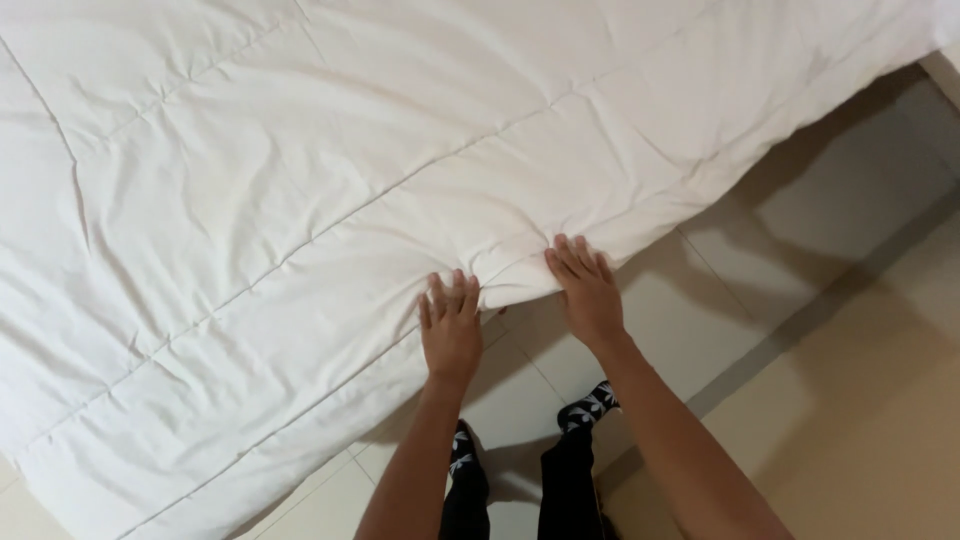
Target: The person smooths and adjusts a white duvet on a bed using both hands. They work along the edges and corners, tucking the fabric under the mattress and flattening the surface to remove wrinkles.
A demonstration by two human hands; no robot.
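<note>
— Both hands, what can you see of them?
— Backs only; the palms are hidden. The quilt's underside and whatever it lies on are covered too.
— And the white quilt (pixel 300 200)?
— Stitched in squares, creased, spread wide, its edge hanging over the tiled floor (pixel 860 400).
— Grips?
— Left hand (pixel 450 330) and right hand (pixel 588 295) lie flat, fingers together, pressing that puckered edge; neither clasps it.

The person's 2 forearms are bare, with no sleeves, watch or rings showing on the left hand (pixel 451 330) or the right hand (pixel 588 295). Dark trousers (pixel 565 490) cover the legs, and black socks (pixel 590 405) carry a white leaf-like pattern.
</note>
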